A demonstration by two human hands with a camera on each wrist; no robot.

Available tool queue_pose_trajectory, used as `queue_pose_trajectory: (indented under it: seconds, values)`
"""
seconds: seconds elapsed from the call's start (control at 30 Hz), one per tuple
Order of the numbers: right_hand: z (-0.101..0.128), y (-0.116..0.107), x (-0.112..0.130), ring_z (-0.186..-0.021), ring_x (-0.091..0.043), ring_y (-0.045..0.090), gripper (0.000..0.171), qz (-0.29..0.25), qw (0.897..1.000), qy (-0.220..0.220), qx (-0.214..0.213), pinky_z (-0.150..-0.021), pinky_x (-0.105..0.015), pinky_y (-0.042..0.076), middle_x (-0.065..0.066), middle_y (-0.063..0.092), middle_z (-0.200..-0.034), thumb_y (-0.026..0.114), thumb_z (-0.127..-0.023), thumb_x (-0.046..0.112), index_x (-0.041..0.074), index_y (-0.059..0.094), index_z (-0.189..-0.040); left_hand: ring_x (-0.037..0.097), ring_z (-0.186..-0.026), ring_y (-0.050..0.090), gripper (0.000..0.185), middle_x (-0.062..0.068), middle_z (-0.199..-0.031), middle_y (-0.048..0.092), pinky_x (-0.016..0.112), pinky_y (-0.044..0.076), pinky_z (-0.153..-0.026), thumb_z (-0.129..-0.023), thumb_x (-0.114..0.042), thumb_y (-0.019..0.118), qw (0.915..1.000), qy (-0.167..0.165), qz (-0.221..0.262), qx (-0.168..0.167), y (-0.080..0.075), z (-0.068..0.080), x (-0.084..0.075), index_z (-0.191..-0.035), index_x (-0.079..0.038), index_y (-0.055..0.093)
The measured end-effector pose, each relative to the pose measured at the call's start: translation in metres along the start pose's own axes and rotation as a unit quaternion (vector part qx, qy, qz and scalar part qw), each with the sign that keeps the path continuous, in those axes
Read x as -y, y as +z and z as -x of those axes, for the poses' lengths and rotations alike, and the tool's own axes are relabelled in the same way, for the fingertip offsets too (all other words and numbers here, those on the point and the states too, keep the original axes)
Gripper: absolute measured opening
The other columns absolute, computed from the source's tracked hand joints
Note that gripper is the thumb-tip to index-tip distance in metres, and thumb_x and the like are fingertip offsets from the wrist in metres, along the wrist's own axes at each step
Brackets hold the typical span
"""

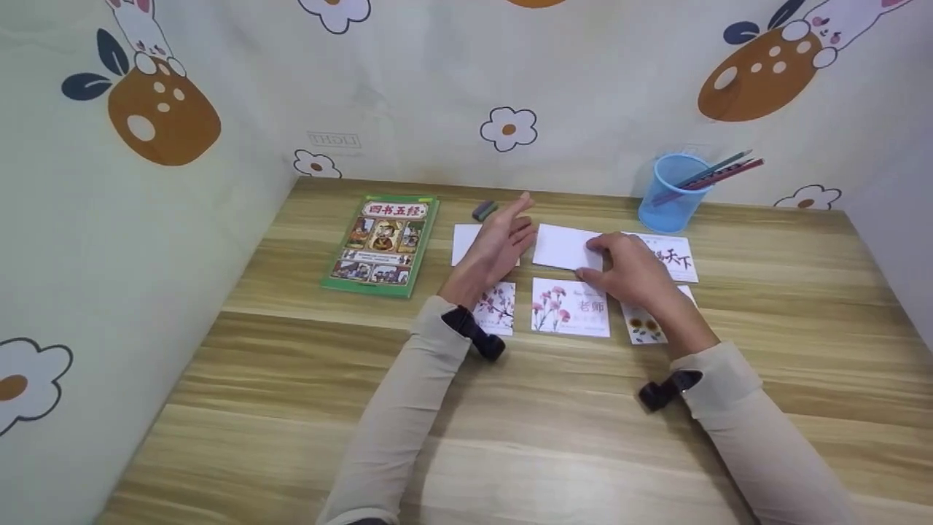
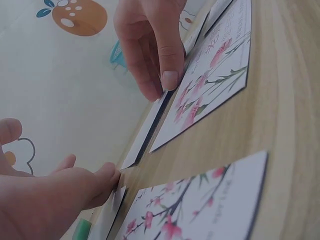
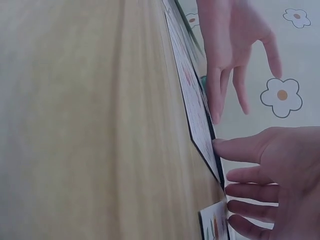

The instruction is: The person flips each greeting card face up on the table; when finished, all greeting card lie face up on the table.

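My right hand (image 1: 634,271) pinches the right end of a blank white card (image 1: 561,246) in the middle of the back row, thumb at the near edge. My left hand (image 1: 496,244) stands on its side with fingers extended, palm toward that card, partly covering another blank white card (image 1: 464,242). In front lie a card with pink blossoms (image 1: 498,310), mostly visible beside my left wrist, and a card with pink carnations (image 1: 571,308). A sunflower card (image 1: 644,326) is partly hidden under my right forearm. Behind it lies a card with large dark characters (image 1: 678,261).
A green-bordered book (image 1: 383,246) lies at the left. Behind my left hand sits a small dark and green block (image 1: 484,211). A blue mesh cup (image 1: 670,208) with pencils (image 1: 718,175) stands at the back right. Patterned cloth (image 1: 423,87) hangs behind the wooden table (image 1: 291,408).
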State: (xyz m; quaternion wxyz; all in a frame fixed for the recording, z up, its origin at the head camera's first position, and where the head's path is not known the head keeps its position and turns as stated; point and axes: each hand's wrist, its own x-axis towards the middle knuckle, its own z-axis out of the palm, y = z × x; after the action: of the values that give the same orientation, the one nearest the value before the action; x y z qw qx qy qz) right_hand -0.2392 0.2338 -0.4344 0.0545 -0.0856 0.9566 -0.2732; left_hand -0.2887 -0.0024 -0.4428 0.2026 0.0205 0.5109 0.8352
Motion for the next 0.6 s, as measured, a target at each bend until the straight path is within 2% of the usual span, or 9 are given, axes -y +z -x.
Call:
queue_pose_trajectory:
  seconds: [0.17, 0.23, 0.37, 0.5, 0.6]
  values:
    - [0.001, 0.001, 0.001, -0.115, -0.036, 0.066, 0.041, 0.008, 0.999, -0.018, -0.029, -0.105, -0.058, 0.052, -0.02, 0.075, -0.13, 0.065, -0.109, 0.031, 0.002, 0.072, -0.137, 0.043, -0.163, 0.03, 0.068, 0.033, -0.176, 0.017, 0.041, 0.036, -0.132, -0.112, -0.039, 0.055, 0.9998, 0.013, 0.006, -0.01, 0.001, -0.002, 0.002, -0.166, -0.001, 0.036]
    - [0.0, 0.001, 0.0, -0.103, -0.034, 0.066, 0.036, 0.002, 0.998, -0.029, -0.05, -0.096, -0.056, 0.053, -0.02, 0.077, -0.118, 0.059, -0.112, 0.028, 0.002, 0.074, -0.131, 0.043, -0.162, 0.032, 0.065, 0.032, -0.175, 0.019, 0.041, 0.038, -0.131, -0.113, -0.036, 0.055, 0.9994, 0.024, 0.018, -0.018, 0.001, -0.003, 0.003, -0.165, -0.001, 0.037]
    - [-0.001, 0.0, -0.003, -0.091, -0.032, 0.064, 0.035, -0.014, 0.994, -0.046, -0.102, -0.083, -0.048, 0.052, -0.021, 0.075, -0.106, 0.05, -0.115, 0.022, -0.002, 0.073, -0.126, 0.043, -0.158, 0.039, 0.059, 0.03, -0.173, 0.028, 0.041, 0.043, -0.128, -0.114, -0.032, 0.054, 0.9979, 0.033, 0.04, -0.04, -0.002, -0.004, 0.006, -0.162, 0.0, 0.04]
    - [-0.003, 0.0, -0.003, -0.085, -0.03, 0.069, 0.036, -0.079, 0.985, -0.056, -0.143, -0.069, -0.034, 0.051, -0.022, 0.078, -0.106, 0.043, -0.116, 0.023, -0.004, 0.065, -0.127, 0.043, -0.151, 0.048, 0.054, 0.03, -0.166, 0.037, 0.041, 0.048, -0.124, -0.113, -0.018, 0.056, 0.9977, 0.031, 0.028, -0.053, -0.002, -0.006, 0.012, -0.159, 0.005, 0.04]
    - [-0.004, 0.0, -0.001, -0.091, -0.034, 0.079, 0.033, -0.159, 0.973, -0.082, -0.144, -0.068, -0.024, 0.057, -0.024, 0.08, -0.114, 0.042, -0.117, 0.025, -0.002, 0.057, -0.127, 0.042, -0.145, 0.056, 0.052, 0.029, -0.159, 0.046, 0.042, 0.051, -0.121, -0.111, -0.009, 0.058, 0.9983, 0.036, -0.002, -0.046, 0.001, -0.006, 0.015, -0.157, 0.007, 0.041]
